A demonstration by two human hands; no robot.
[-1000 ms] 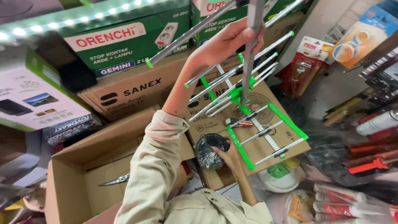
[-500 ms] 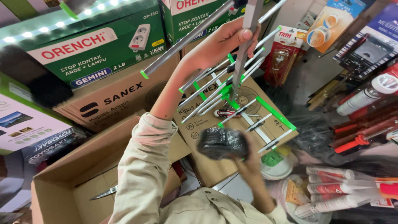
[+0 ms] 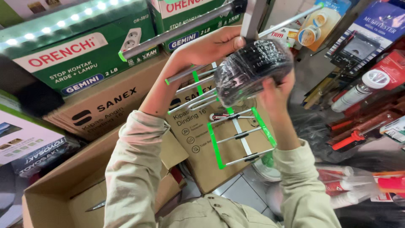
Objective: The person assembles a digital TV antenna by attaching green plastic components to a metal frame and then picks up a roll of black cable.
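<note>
At the far left sits a white box (image 3: 19,137) with a dark packet (image 3: 40,158) below it, and in the bottom left corner an open cardboard box (image 3: 63,194) shows its flaps. Above these a green carton (image 3: 80,55) rests on a brown cardboard carton (image 3: 99,112), with a strip of small lights (image 3: 55,25) running along the top edge.

The left arm, in a beige sleeve (image 3: 130,169), rises from the lower middle and bends up to the right. The left hand (image 3: 206,48) is raised high, its fingers closed round the grey upright bar of a metal antenna (image 3: 228,114) with silver rods and bright green plastic strips. The antenna hangs down from that grip in front of a second brown carton (image 3: 198,143), which it partly hides.

Just right of the left hand, the right hand (image 3: 276,90) is lifted with its fingers gripping a coil of black cable wrapped in clear plastic (image 3: 253,69). The coil is held up against the antenna's rods, touching the left hand's thumb, and covers the antenna's upper part.

Further right, a white spray can (image 3: 358,90) lies tilted among red-handled tools (image 3: 352,139), packets hang on the wall (image 3: 316,25), and tubes in clear wrap (image 3: 363,185) lie at the lower right.
</note>
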